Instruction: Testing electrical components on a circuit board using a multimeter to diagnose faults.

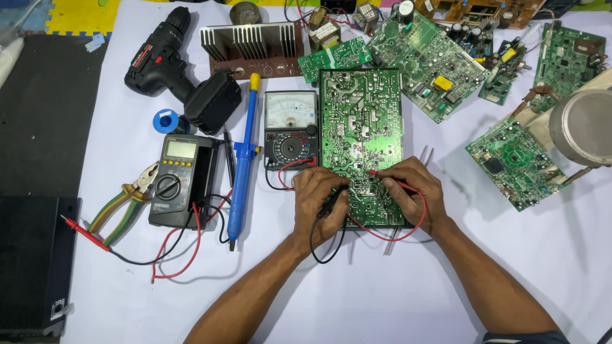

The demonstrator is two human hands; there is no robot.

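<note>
While both hands press on the green circuit board (361, 127) at frame centre, left hand (317, 204) pinches the black probe (333, 202), right hand (413, 191) grips the red probe (390, 181); analog multimeter (291, 129) just left.

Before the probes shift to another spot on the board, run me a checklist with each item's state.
1. Black probe held in the left hand: ok.
2. Red probe held in the right hand, tip on the solder side of the green circuit board: ok.
3. Red and black leads run back to the analog multimeter beside the board: ok.
4. Needle reading on that meter: cannot tell, too small.
5. Board lies flat on the white table cover, solder side up: ok.
6. Yellow digital multimeter with its own leads lies apart at the left, away from both hands: ok.
</note>
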